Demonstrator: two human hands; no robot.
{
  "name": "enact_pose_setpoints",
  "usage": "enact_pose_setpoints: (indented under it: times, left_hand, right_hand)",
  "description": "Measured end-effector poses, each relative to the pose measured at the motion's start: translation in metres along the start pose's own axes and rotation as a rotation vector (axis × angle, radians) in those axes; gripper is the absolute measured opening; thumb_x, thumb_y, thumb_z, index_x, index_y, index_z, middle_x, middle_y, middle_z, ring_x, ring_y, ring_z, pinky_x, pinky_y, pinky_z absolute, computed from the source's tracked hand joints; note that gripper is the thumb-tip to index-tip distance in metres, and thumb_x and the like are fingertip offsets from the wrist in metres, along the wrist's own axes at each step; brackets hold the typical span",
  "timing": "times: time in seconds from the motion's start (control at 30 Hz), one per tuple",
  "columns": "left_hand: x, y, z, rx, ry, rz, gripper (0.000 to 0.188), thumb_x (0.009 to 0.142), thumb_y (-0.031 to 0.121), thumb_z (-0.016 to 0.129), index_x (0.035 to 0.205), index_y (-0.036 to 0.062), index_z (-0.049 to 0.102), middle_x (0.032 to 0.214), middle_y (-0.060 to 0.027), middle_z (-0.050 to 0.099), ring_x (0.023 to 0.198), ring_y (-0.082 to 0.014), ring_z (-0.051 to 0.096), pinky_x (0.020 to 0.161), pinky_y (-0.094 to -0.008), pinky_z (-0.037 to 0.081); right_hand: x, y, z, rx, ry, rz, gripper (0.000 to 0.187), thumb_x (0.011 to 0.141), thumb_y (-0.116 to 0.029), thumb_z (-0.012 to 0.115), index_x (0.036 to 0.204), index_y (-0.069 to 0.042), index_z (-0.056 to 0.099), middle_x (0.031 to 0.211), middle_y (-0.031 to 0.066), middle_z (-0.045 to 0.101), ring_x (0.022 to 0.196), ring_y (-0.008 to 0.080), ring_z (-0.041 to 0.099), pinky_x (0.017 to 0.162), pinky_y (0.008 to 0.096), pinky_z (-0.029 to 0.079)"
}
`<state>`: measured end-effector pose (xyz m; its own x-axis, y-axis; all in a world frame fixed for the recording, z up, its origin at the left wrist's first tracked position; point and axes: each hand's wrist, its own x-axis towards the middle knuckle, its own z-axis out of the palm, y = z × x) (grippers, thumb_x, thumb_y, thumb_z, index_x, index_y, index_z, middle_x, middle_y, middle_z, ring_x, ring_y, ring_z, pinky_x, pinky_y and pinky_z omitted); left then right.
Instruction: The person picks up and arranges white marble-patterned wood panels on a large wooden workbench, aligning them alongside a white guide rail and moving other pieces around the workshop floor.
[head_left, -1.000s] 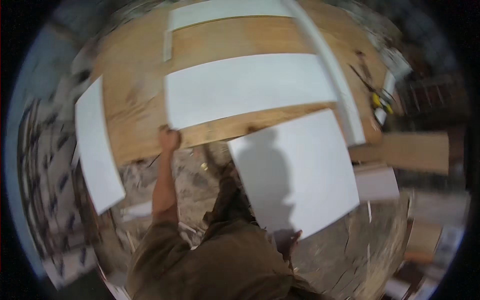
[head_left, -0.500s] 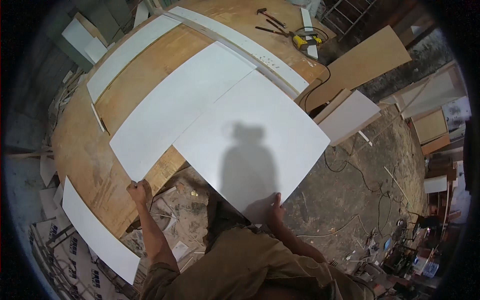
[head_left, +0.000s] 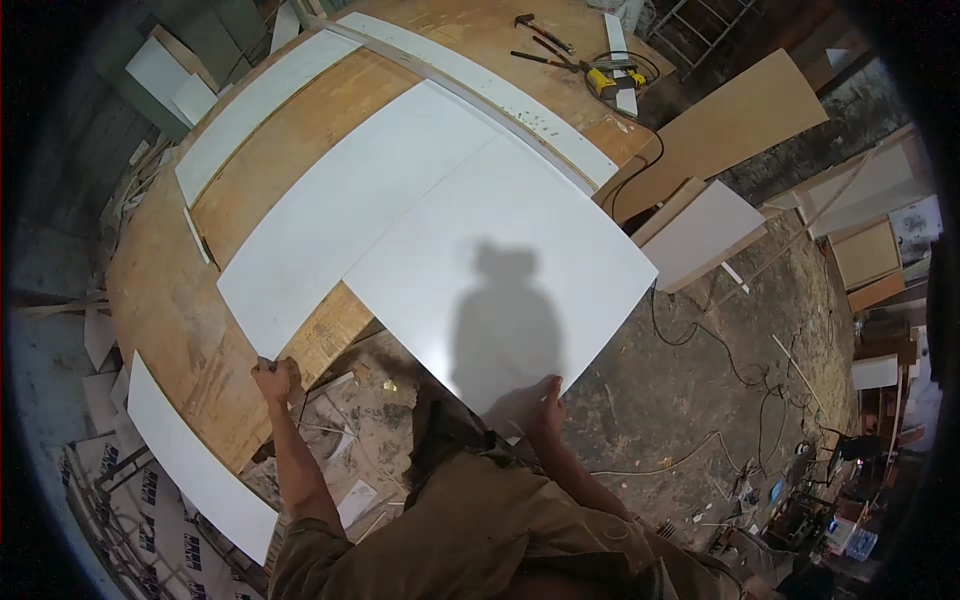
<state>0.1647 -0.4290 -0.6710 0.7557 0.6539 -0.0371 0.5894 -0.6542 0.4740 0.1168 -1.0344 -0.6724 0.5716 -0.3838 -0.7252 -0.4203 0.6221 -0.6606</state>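
Note:
Two white panels lie edge to edge on the wooden worktable (head_left: 160, 290), with a thin seam between them. My left hand (head_left: 276, 380) is closed on the near corner of the left white panel (head_left: 350, 190). The right white panel (head_left: 590, 230) juts toward me past the table's front edge. My right hand (head_left: 545, 408) grips its near edge, thumb on top and the other fingers hidden beneath. Along the panels' far side runs a long white strip (head_left: 480, 80). My shadow falls across the right panel.
At the table's far right lie a hammer (head_left: 545, 33), a long-handled tool (head_left: 545, 61) and a yellow-black power tool (head_left: 602, 82) with a cable. Boards (head_left: 700, 225) lean beyond the right side. Another white strip (head_left: 190, 455) stands at the left edge. Cords and scraps litter the floor (head_left: 650, 400).
The right panel has slid slightly away from me, closer to the far strip, and the seam looks tighter. Both hands keep their holds.

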Motion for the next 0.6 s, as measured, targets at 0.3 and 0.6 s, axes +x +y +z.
enact_pose_setpoints:
  times: [0.3,0.6]
  left_hand:
    - [-0.032,0.221,0.06,0.084,0.143,0.661,0.078,0.081,0.038,0.071,0.142,-0.0018,0.046,0.141,-0.0242,0.051,0.138,-0.0428,0.038,0.112,-0.0506,0.035]
    - [0.069,0.399,0.146,0.363,-0.304,0.515,0.09,0.087,0.07,0.051,0.158,0.0248,0.019,0.164,-0.018,0.01,0.149,-0.0452,0.005,0.113,-0.0724,0.007]
  right_hand:
    - [-0.004,-0.01,-0.02,-0.227,0.055,-0.114,0.048,0.094,-0.042,0.065,0.115,0.0,0.056,0.103,0.0109,0.061,0.084,0.0235,0.061,0.065,0.0394,0.051]
    - [-0.037,-0.035,-0.005,-0.449,-0.094,-0.203,0.054,0.095,-0.025,0.064,0.139,-0.003,0.042,0.108,0.0083,0.06,0.089,0.0148,0.058,0.069,0.0302,0.049]
